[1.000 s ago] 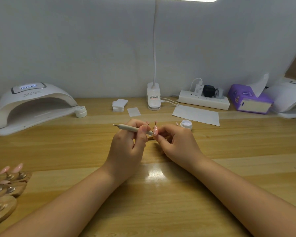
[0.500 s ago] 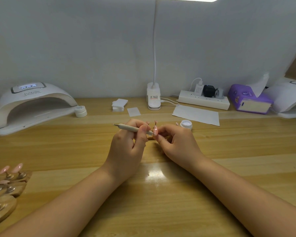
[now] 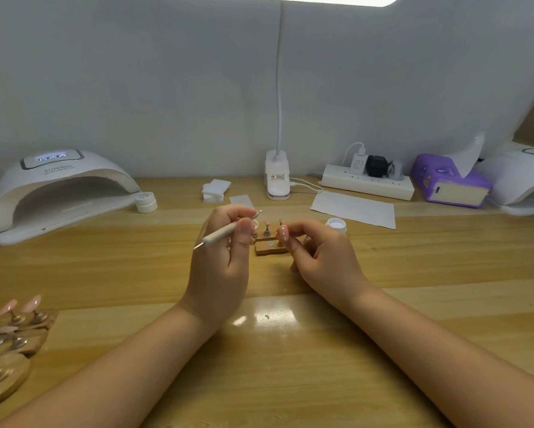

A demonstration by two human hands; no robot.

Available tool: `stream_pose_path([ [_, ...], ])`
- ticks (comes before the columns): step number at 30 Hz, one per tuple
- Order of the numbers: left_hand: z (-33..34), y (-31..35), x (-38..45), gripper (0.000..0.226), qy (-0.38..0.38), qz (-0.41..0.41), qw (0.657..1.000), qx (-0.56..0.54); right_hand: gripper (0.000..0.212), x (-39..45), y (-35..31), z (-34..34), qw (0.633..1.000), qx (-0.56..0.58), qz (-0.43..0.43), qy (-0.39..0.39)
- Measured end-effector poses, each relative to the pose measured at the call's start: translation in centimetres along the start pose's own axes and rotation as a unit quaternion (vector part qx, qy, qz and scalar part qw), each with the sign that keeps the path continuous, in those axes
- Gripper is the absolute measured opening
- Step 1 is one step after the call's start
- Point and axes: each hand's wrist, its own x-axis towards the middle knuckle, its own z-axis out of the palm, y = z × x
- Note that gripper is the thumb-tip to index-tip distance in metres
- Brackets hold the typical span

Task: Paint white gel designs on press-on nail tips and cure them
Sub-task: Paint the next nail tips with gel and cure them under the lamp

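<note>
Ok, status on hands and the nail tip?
Left hand grips dotting pen. Right hand pinches pink nail tip. Wooden stand between hands; nothing blocking.

Left hand (image 3: 221,257) grips dotting pen (image 3: 227,231); right hand (image 3: 319,253) pinches pink nail tip (image 3: 282,232) above wooden holder (image 3: 270,247).

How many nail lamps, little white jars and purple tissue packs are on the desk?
Nail lamps: 2
Little white jars: 2
Purple tissue packs: 1
Total: 5
</note>
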Motion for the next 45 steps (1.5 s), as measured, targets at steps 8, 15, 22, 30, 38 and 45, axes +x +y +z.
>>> stream_pose_path([
  [8, 0.1, -0.4, 0.0, 0.022, -0.019, -0.004, 0.999, 0.035, 0.014, 0.0, -0.2, 0.0, 1.0, -0.002, -0.003, -0.002],
  [15, 0.1, -0.8, 0.0, 0.015, -0.028, -0.034, 0.998, 0.039, 0.014, -0.1, -0.4, 0.0, 1.0, -0.01, 0.001, -0.001],
  [22, 0.3, -1.5, 0.1, 0.025, -0.119, -0.129, 0.984, 0.039, 0.01, 0.0, -0.3, 0.0, 0.999, -0.045, 0.017, 0.011],
  [30, 0.3, -2.0, 0.4, 0.034, -0.188, -0.152, 0.968, 0.065, 0.009, 0.1, -0.4, 0.1, 0.997, -0.052, 0.057, -0.001],
  [38, 0.3, -1.8, 0.3, 0.029, -0.162, -0.164, 0.973, 0.014, 0.012, 0.0, -0.6, 0.1, 0.995, -0.079, 0.051, -0.02],
  [45, 0.4, -1.5, 0.3, 0.029, -0.154, -0.178, 0.972, 0.006, 0.016, 0.1, -0.3, 0.3, 0.987, -0.129, 0.072, -0.063],
])
